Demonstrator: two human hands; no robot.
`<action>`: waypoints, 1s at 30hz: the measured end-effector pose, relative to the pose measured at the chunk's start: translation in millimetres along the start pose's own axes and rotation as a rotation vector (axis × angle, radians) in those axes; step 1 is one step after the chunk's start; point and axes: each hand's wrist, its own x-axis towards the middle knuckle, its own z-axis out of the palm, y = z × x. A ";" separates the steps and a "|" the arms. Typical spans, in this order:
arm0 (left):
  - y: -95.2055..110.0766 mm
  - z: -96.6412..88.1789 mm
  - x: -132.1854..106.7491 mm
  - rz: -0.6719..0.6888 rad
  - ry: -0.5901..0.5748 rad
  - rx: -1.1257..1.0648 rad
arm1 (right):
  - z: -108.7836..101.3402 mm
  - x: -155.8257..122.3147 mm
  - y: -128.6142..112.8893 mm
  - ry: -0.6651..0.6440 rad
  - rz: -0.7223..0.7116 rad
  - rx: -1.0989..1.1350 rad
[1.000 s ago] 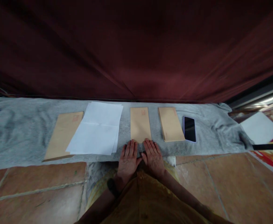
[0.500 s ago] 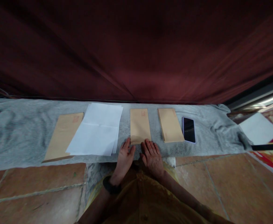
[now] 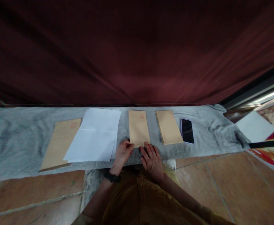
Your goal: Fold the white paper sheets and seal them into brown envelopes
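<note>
In the head view a brown envelope (image 3: 138, 126) with faint red print lies flat in front of me. My left hand (image 3: 123, 152) pinches its near left corner between thumb and fingers. My right hand (image 3: 152, 159) lies spread, its fingertips at the envelope's near right edge. To the right is a stack of similar brown envelopes (image 3: 169, 127). White paper sheets (image 3: 94, 137) with a crease across them lie to the left, partly covering a larger brown envelope (image 3: 59, 140).
A grey cloth (image 3: 207, 134) covers the narrow surface, with a phone (image 3: 187, 131) right of the envelope stack. A dark red curtain (image 3: 132, 62) hangs behind. At the far right are a white sheet (image 3: 255, 126) and a colourful printed item (image 3: 268, 157). Tiled floor (image 3: 197, 187) lies below.
My left hand has closed its thumb and fingers on the envelope's near left corner. My right hand stays at the near edge. The view has shifted slightly.
</note>
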 end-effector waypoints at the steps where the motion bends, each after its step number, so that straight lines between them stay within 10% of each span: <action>1: 1.5 1.8 0.0 -0.003 -0.007 -0.005 | -0.6 0.4 -0.1 -0.001 0.000 0.001; 15: 51.4 20.7 -45.1 0.089 -0.093 -0.137 | -33.9 45.6 -20.4 -0.008 0.179 0.061; 21: 58.1 19.5 -56.9 0.237 -0.023 -0.143 | -46.2 59.9 -7.9 0.175 0.560 0.940; 30: 15.9 15.4 -51.1 -0.149 -0.098 -0.501 | -24.0 50.7 -24.3 0.121 0.918 1.892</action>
